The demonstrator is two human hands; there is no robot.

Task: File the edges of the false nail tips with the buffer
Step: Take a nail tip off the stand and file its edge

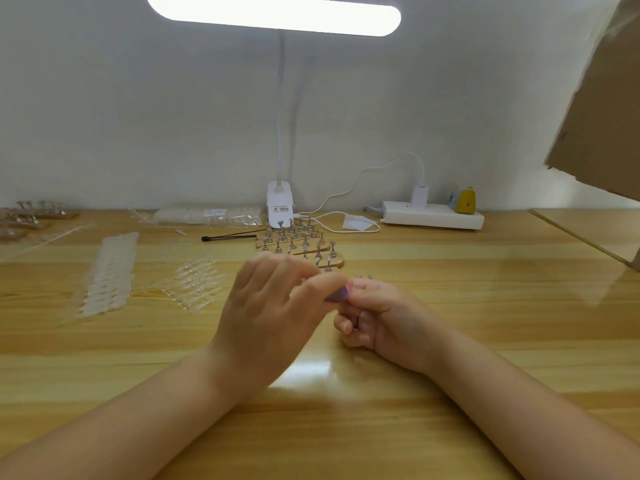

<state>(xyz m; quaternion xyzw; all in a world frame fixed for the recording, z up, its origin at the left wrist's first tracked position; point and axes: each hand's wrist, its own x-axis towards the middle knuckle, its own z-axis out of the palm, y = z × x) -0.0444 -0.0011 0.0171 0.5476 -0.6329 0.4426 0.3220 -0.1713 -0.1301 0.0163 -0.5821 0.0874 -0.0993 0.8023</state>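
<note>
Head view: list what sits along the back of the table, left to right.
Wooden nail stands → bagged nail tips → lamp clamp → power strip → yellow object.

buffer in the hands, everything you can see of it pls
Only a small purple wedge of the buffer shows, with a thin pink edge at its upper right. It looks matte, like foam or grit, and is blurred. It sits above the wooden table, pinched in the left hand, meeting the fingertips of the right hand. The rest is hidden.
</note>
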